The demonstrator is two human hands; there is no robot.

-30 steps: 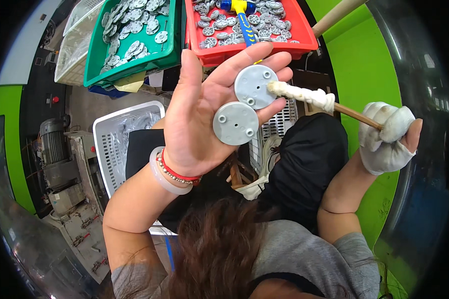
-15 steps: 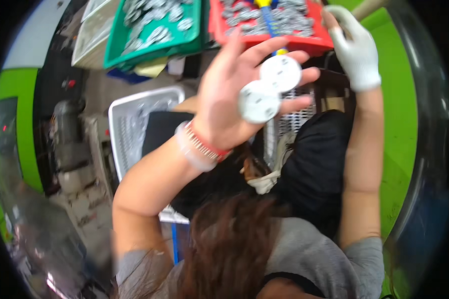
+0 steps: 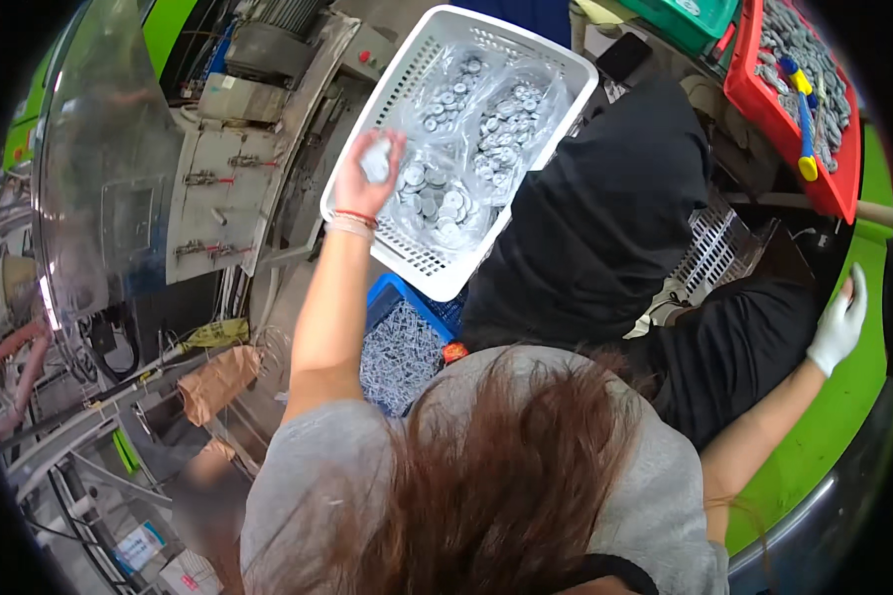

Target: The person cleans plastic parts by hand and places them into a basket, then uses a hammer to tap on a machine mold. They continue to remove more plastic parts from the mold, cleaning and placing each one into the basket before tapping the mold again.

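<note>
My bare left hand (image 3: 357,188) is over the left side of a white basket (image 3: 339,196), with its fingers curled around pale round discs (image 3: 376,161). How many discs it holds cannot be made out. Inside the basket, clear plastic bags hold many silvery discs; the bag of larger discs (image 3: 446,208) is nearest to this hand. Off to the right, my right hand (image 3: 840,322) wears a white glove with a bare fingertip showing. Its fingers are stretched out beside my knee, over a green surface (image 3: 853,382), and nothing shows in them.
A blue bin (image 3: 403,342) full of thin metal pieces stands below the basket. At the far right, a red tray (image 3: 739,74) carries grey discs and a blue-and-yellow tool (image 3: 806,124). Part of a green tray (image 3: 685,18) shows beside it. Machinery (image 3: 218,188) lines the left.
The view has swung left. My left hand has gone from in front of the trays to over the white basket, its fingers now curled around the discs. My right hand has dropped away from the red tray.
</note>
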